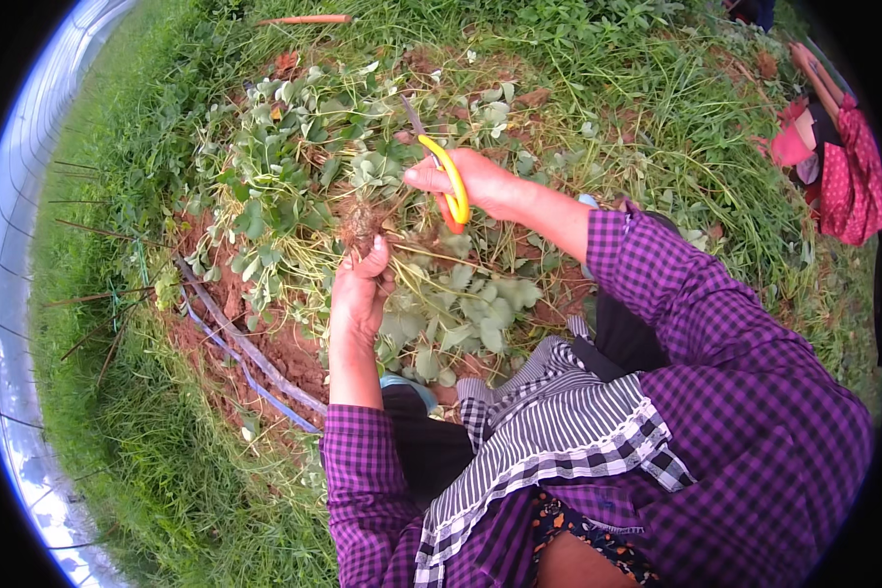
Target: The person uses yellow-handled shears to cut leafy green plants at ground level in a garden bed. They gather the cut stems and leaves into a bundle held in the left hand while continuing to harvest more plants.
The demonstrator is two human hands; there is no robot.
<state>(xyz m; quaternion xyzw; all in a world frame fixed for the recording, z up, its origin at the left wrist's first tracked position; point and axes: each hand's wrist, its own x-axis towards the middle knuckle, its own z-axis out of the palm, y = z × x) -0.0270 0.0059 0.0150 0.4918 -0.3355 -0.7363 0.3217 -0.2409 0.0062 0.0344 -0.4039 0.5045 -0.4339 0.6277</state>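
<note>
My left hand (358,300) grips a leafy plant at its crown, with the brown fibrous roots (361,223) pointing away from me above my thumb. The plant's long stalks and broad green leaves (489,316) hang to the right, toward my lap. In my right hand (459,180) is a pair of scissors (452,176) with yellow and orange handles. Their dark blades point up and away, just beyond the roots and not touching them. Whether the blades are parted is hard to tell. Around both hands lies a heap of uprooted, wilting plants (287,191) on reddish soil.
Two flat hoses or strips (253,345) run along the soil at the left. Thin sticks (103,231) stand in the grass near plastic sheeting (7,294). An orange-brown rod (305,19) lies at the far side. Another person in a red dotted garment (852,176) is at the right.
</note>
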